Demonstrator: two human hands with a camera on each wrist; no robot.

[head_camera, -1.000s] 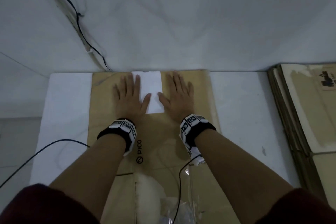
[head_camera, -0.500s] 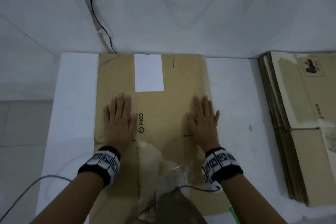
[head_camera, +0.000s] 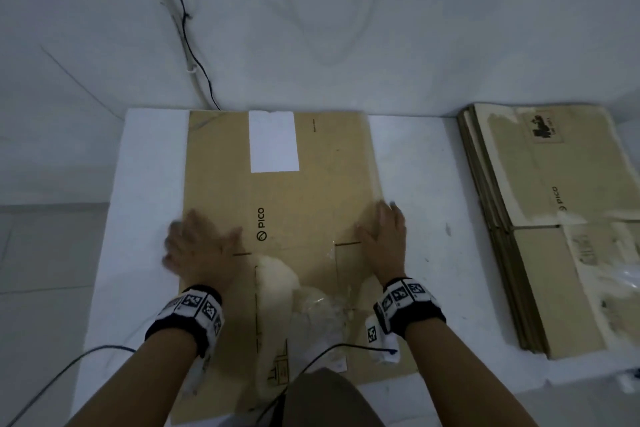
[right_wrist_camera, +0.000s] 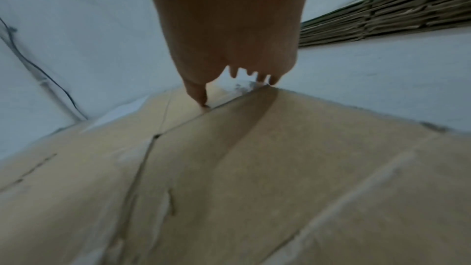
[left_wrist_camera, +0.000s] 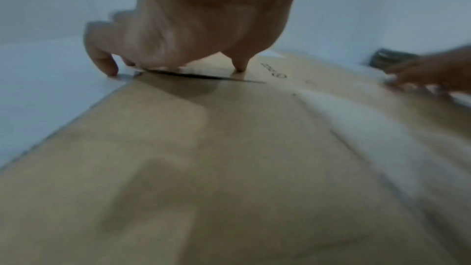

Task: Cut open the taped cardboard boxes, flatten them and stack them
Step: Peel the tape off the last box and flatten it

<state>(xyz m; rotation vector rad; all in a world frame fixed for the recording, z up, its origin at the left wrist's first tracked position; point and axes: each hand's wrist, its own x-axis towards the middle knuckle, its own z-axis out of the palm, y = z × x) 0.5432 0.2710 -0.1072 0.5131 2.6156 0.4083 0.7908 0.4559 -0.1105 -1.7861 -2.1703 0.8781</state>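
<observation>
A flattened brown cardboard box (head_camera: 311, 191) with a PICO logo and a white label (head_camera: 273, 142) lies on the white table (head_camera: 149, 184). My left hand (head_camera: 197, 246) is at its left edge; in the left wrist view my left hand (left_wrist_camera: 173, 67) has its thumb on top and its fingers bent down over the edge, little finger on the table. My right hand (head_camera: 384, 236) is at the right edge. The right wrist view shows my right hand (right_wrist_camera: 233, 88) with its thumb on the cardboard (right_wrist_camera: 254, 168) and fingertips hooked past the edge. Both hands are motion-blurred.
A stack of flattened boxes (head_camera: 547, 218) lies at the table's right side, a gap of bare table away. Crumpled clear tape (head_camera: 318, 315) sits on the box's near part. A black cable (head_camera: 194, 55) runs down the back wall. Wrist cables (head_camera: 52, 378) trail toward me.
Both hands slid back from the white label, then spread outward from flat on the box to its left and right edges. The box has not moved.
</observation>
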